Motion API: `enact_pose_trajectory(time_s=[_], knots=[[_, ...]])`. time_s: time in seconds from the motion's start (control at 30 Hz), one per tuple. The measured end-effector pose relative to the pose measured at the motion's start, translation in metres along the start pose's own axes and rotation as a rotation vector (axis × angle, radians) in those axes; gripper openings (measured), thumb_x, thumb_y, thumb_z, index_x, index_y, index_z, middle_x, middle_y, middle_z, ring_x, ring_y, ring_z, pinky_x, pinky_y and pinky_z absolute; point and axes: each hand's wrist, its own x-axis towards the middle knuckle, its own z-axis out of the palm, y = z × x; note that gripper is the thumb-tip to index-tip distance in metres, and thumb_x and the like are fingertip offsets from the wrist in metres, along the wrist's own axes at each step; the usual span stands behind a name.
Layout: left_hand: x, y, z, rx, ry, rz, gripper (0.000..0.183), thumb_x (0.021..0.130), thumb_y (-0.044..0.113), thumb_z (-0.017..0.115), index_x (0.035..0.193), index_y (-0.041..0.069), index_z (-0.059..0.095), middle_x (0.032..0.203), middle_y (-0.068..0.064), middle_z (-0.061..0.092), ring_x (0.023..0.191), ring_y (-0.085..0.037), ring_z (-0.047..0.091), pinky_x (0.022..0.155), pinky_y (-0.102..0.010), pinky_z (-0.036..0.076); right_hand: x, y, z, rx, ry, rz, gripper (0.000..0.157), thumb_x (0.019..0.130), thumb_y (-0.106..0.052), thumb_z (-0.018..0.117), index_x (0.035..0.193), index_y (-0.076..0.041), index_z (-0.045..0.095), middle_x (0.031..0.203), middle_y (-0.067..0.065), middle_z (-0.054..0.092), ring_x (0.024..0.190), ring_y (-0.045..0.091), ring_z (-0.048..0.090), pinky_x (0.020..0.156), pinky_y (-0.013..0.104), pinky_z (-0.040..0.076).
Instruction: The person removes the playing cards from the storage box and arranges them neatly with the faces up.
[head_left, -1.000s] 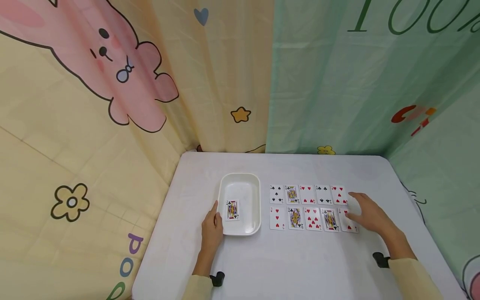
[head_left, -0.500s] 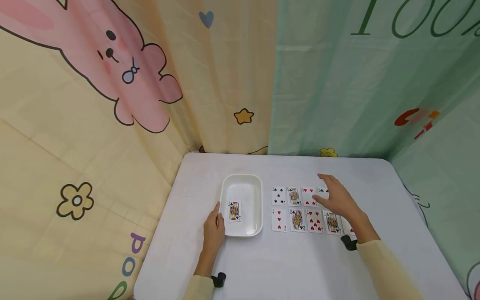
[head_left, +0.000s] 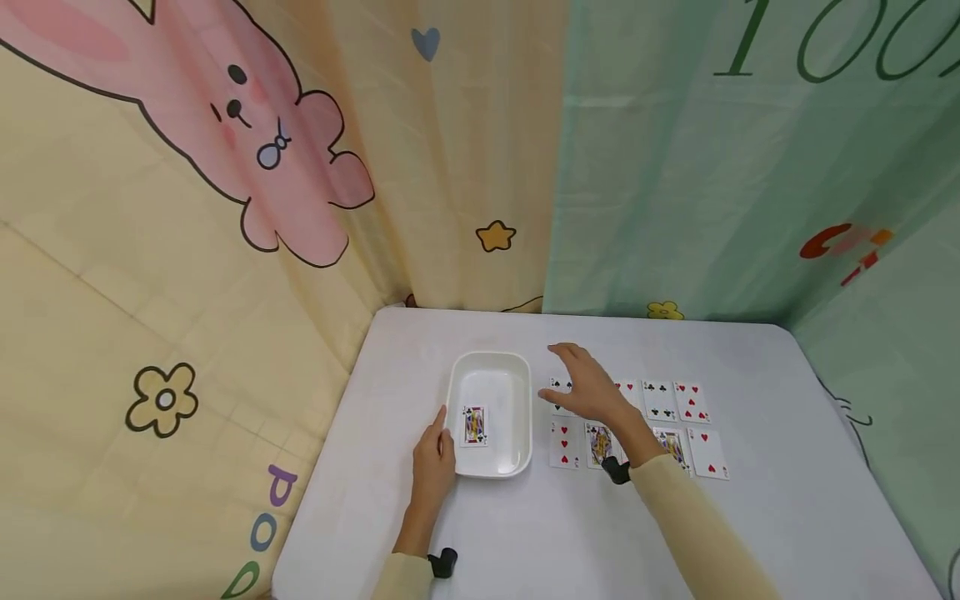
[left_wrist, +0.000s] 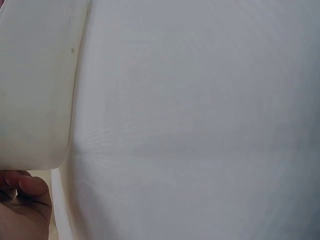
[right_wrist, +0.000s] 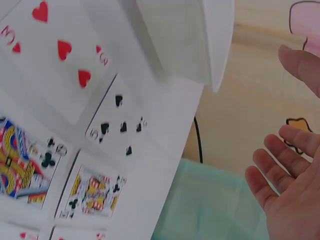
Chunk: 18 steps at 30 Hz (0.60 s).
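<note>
My left hand [head_left: 433, 467] grips the left rim of a white tray [head_left: 491, 379], its fingers curled in the left wrist view. A face card [head_left: 474, 426] lies face up inside the tray. My right hand [head_left: 592, 390] hovers with spread fingers over the left part of two rows of playing cards, just right of the tray, holding nothing. Under or beside it lie a five of spades [right_wrist: 123, 126], a three of hearts [right_wrist: 64, 50], a queen of clubs [right_wrist: 25, 170] and a king of clubs [right_wrist: 95, 192]. My right hand and forearm hide some cards.
Farther right in the rows are a club card [head_left: 659, 401], a heart card [head_left: 692, 402] and a two of hearts [head_left: 707, 454]. A white cloth covers the table [head_left: 525, 533]. Printed curtains [head_left: 480, 150] hang behind and along the sides.
My right hand has swept left above the cards, from the right end of the rows to the end near the tray. The left hand stays at the tray; the view has shifted slightly.
</note>
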Motion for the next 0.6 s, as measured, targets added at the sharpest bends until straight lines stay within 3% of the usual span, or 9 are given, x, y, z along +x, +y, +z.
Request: enact_pose_trajectory(time_s=[0.23, 0.43, 0.6], knots=[[0.001, -0.001, 0.001, -0.003, -0.002, -0.006, 0.047, 0.107, 0.010, 0.052, 0.153, 0.012, 0.050, 0.111, -0.013, 0.069, 0.086, -0.015, 0.056, 0.078, -0.029, 0.052, 0.028, -0.032, 0.039, 0.024, -0.089, -0.052, 0.091, 0.083, -0.052, 0.082, 0.155, -0.011, 0.044, 0.159, 0.014, 0.043, 0.146, 0.036, 0.043, 0.115, 0.056, 0.041], [0.001, 0.000, 0.002, 0.005, 0.006, -0.007, 0.046, 0.106, 0.011, 0.053, 0.153, 0.012, 0.051, 0.105, -0.012, 0.069, 0.086, -0.015, 0.056, 0.078, -0.029, 0.053, 0.045, -0.048, 0.073, -0.071, -0.154, -0.145, 0.092, 0.079, -0.053, 0.085, 0.152, -0.010, 0.048, 0.157, 0.013, 0.046, 0.145, 0.033, 0.044, 0.117, 0.049, 0.041], [0.000, 0.000, 0.002, 0.017, 0.012, 0.000, 0.046, 0.106, 0.010, 0.053, 0.152, 0.011, 0.052, 0.104, -0.012, 0.069, 0.083, -0.013, 0.055, 0.074, -0.027, 0.051, 0.051, -0.057, 0.094, -0.123, -0.219, -0.172, 0.097, 0.076, -0.055, 0.087, 0.151, -0.007, 0.049, 0.155, 0.015, 0.048, 0.143, 0.034, 0.046, 0.117, 0.050, 0.040]])
